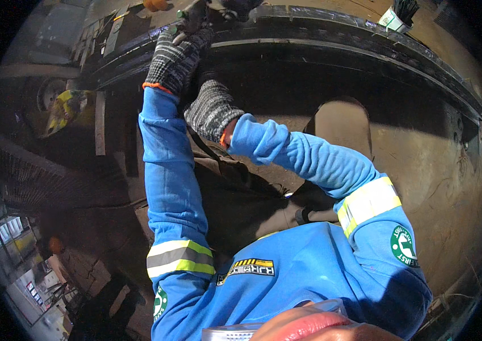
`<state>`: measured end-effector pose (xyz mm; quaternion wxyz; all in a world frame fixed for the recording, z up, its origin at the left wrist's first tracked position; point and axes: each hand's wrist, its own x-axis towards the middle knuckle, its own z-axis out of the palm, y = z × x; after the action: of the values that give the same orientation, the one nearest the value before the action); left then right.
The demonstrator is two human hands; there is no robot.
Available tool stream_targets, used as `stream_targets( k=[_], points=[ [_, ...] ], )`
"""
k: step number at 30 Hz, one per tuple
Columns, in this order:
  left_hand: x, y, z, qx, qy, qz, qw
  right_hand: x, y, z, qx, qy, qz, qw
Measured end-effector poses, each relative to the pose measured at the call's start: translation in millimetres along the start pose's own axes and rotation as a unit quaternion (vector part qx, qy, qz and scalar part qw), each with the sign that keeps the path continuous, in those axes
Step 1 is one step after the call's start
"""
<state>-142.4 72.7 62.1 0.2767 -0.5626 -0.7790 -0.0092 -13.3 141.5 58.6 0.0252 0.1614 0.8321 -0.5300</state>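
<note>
Both my hands wear black-and-white knitted gloves with orange cuffs. My left hand (179,59) reaches to the top of the view, its fingers closed around a dark tool (197,16) at the beam's near edge. The tool looks like a hand-held power tool with a green part at one side; its far end is cut off by the view's edge, so its exact kind is unclear. Lower and closer to me, my right hand (213,111) is closed at the tool's rear end, largely hidden by the glove. A dark cable (205,146) hangs below that hand.
A long dark steel beam (332,41) curves across the far side. Beyond it stands a white bucket (391,21) of thin black rods. To the left are a yellow object (62,113) and a ribbed metal grating (36,170). My bent knee (342,125) is at right.
</note>
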Motion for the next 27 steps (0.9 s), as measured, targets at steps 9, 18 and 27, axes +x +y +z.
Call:
stream_targets(
  k=[9,18,27],
  points=[
    [0,-1,-2,-0.082,0.01,-0.011,0.997,-8,-7,3,0.005,0.007,-0.006,1.0],
    [-36,-28,-7,0.035,-0.212,-0.202,0.955,53,-6,42,-0.061,-0.159,-0.088,0.981],
    [-43,-43,-34,-0.166,-0.123,-0.675,0.708,71,-20,49,0.01,-0.25,-0.152,0.956]
  ],
)
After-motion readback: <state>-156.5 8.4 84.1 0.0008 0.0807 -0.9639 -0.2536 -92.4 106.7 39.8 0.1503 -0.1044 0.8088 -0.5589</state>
